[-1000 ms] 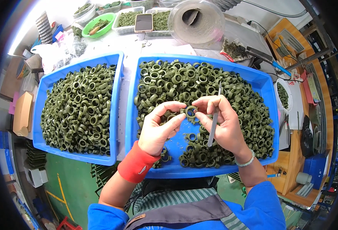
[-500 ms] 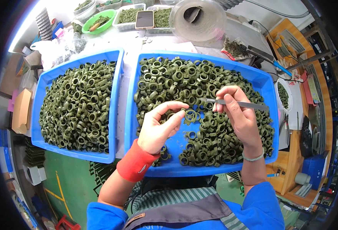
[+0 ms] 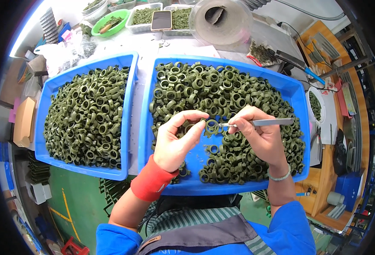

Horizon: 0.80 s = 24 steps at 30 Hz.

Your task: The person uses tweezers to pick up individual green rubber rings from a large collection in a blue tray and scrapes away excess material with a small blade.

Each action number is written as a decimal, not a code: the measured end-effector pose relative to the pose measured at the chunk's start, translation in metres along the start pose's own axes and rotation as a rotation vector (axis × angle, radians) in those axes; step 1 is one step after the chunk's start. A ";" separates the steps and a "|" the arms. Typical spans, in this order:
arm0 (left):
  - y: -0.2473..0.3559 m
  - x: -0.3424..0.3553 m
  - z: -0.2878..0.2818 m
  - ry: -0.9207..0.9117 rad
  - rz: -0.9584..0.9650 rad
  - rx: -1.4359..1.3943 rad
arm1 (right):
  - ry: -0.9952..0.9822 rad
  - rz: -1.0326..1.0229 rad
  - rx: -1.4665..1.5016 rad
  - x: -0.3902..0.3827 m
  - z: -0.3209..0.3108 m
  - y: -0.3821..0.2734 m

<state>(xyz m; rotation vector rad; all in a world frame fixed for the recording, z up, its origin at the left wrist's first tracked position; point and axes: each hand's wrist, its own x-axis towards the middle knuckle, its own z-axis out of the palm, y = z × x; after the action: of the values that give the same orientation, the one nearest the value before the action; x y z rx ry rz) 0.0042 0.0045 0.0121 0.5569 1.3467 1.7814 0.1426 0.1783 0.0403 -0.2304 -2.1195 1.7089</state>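
Observation:
Between thumb and forefinger, my left hand (image 3: 177, 138) pinches a green ring part (image 3: 212, 126) with a small tab. My right hand (image 3: 257, 138) is closed on a slim grey metal scalpel (image 3: 272, 122), its handle pointing right. The scalpel's tip meets the right side of the ring, or lies just over it; I cannot tell which. Both hands are above a blue tray (image 3: 191, 190) heaped with loose green ring parts (image 3: 238, 159). Around the middle, some of the tray's bottom shows.
On the left stands a second blue tray (image 3: 130, 110) full of similar rings. Behind are a phone (image 3: 161, 20) on clear tubs, a lime-green bowl (image 3: 121, 27) and a large round clear container (image 3: 221, 40). A blue-handled tool (image 3: 316, 75) lies at the back right.
My right hand has moved left and slightly down, bringing the scalpel's tip to the ring. The left hand keeps its pinch on the ring, nearly still.

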 end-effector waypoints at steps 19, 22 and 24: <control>-0.003 0.012 -0.019 0.029 -0.295 -0.665 | -0.145 -0.155 -0.849 0.005 0.014 0.047; 0.000 0.007 -0.017 -0.005 -0.348 -0.729 | -0.237 -0.116 -0.965 -0.001 0.018 0.054; 0.002 0.005 -0.017 -0.070 -0.280 -0.734 | -0.239 -0.147 -1.020 -0.001 0.020 0.059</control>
<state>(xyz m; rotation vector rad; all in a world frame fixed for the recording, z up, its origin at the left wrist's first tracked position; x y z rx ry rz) -0.0120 -0.0008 0.0081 0.0222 0.6031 1.8318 0.1280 0.1736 -0.0197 -0.1394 -2.9193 0.4582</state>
